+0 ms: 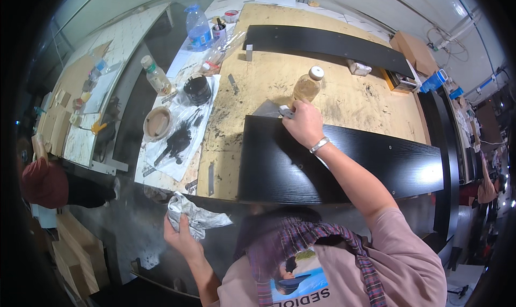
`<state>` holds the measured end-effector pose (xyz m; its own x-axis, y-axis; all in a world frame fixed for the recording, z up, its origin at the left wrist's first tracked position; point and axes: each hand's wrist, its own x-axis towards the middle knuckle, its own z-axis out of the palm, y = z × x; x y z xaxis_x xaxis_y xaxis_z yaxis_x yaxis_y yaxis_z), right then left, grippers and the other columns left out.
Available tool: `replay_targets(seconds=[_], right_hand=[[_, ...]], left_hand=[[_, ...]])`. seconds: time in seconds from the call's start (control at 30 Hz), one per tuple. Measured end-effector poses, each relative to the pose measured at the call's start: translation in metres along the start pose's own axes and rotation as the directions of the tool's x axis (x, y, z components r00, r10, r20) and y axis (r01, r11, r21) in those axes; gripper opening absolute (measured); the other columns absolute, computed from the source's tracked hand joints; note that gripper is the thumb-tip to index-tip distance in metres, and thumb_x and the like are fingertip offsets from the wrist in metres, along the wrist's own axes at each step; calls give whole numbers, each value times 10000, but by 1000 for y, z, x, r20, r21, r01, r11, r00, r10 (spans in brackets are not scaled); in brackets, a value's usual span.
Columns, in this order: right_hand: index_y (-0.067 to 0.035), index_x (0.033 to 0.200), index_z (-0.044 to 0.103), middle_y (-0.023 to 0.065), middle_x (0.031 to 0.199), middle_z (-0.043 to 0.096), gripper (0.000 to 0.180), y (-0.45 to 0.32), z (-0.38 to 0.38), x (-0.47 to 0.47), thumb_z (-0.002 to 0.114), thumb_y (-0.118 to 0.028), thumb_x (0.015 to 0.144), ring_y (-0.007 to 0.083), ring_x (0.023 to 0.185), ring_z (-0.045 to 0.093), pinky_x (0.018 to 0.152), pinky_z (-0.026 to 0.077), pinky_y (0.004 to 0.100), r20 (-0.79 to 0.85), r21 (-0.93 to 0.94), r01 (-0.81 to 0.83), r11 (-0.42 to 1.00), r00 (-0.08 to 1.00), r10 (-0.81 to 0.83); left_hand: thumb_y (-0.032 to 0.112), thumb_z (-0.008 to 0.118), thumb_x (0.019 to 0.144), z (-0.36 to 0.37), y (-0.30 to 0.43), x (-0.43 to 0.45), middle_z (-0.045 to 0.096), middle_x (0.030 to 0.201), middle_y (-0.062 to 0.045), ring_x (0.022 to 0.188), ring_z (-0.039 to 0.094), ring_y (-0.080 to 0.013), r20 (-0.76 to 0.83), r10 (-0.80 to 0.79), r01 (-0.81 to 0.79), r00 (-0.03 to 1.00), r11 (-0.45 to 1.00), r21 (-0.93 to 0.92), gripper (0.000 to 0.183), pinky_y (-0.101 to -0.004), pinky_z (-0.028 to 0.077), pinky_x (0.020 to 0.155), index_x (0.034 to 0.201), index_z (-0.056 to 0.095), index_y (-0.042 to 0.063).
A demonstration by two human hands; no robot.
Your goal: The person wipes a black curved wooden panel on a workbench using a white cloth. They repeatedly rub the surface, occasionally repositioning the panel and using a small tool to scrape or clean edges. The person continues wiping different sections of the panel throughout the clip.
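Observation:
A smudged white cloth [197, 216] is held in my left hand [183, 234], in front of the workbench edge. My right hand [304, 123] reaches over the far edge of a black wood-grain board [278, 166] and grips a small grey object [286, 112], perhaps a folded pad or cloth. Just beyond that hand stands a plastic bottle [308, 85] of yellowish liquid with a white cap. A grey sheet [266, 108] lies beside the board's far left corner. To the left, a tub blackened with paint [197, 90] and a round tub of brown filler [157, 123] stand on stained white sheeting.
Another black board [322, 43] lies raised on small blocks at the bench's far side. A large water bottle [198, 28] and a smaller bottle [156, 76] stand at left. Black panels [441, 145] stand at right. A person [46, 182] works at the left bench.

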<state>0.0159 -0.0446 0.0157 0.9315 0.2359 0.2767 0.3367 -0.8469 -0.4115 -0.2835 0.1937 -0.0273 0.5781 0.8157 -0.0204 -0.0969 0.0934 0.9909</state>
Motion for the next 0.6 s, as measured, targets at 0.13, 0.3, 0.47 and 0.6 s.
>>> replay_targets(seconds=[0.13,0.3,0.47,0.6], right_hand=[[-1,865,678,202,891,674,224,-47,31,9,708,-214,806,356,823,696,753,564,470,34,119,15,993,999,-19],[-11,825,685,208,935,674,133,-49,34,5,667,-116,746,382,817,694,741,574,476,-6,93,6,996,1000,-6],[-39,863,686,204,838,705,137,81,-48,-37,674,-168,818,377,777,702,714,562,476,-67,-51,-283,958,958,280],[-19,874,700,201,913,714,267,245,-116,-77,710,-286,868,393,829,709,748,568,479,-351,-343,-568,748,816,459]], left_hand=[[-45,580,915,20,13,7,656,1135,-122,986,629,-177,64,-15,15,998,1000,-2,370,-314,501,906,1280,578,-109],[-67,583,897,35,18,10,654,1168,-132,1009,628,-184,146,57,-68,988,995,69,410,-325,498,928,1304,567,-112],[-85,572,897,2,11,13,658,1160,-135,984,636,-193,22,41,-45,999,979,198,400,-323,518,886,1296,574,-111],[-62,563,929,-5,19,20,653,1164,-140,980,632,-195,5,95,-93,995,969,227,373,-329,521,873,1298,566,-113]])
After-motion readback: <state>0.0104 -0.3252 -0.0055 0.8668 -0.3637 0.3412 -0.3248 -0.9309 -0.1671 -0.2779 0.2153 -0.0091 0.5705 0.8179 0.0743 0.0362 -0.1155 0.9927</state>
